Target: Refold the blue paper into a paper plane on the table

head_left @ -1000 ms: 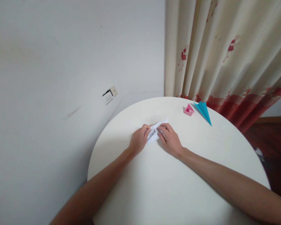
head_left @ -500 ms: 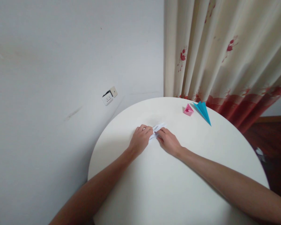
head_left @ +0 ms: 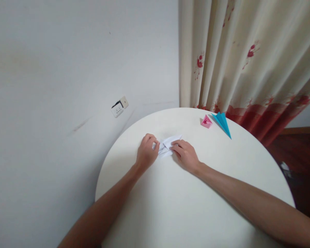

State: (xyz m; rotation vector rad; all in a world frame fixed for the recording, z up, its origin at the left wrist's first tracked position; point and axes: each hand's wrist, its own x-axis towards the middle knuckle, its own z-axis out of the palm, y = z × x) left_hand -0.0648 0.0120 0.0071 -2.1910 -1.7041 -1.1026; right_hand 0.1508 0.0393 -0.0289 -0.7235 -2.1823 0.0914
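Note:
A folded sheet of white paper lies on the round white table, with crossing creases and flaps showing at its middle. My left hand pinches its left end between thumb and fingers. On the right part of the paper rests my right hand, its curled fingers gripping the folded layers. Both hands partly cover the paper's ends.
A pink folded paper piece and a blue paper plane lie near the table's far right edge. Behind them hangs a cream and red curtain. The wall with a socket borders the left.
My left hand has shifted left along the paper, uncovering more of its folded middle. The right hand stays on the right part. The view has turned slightly.

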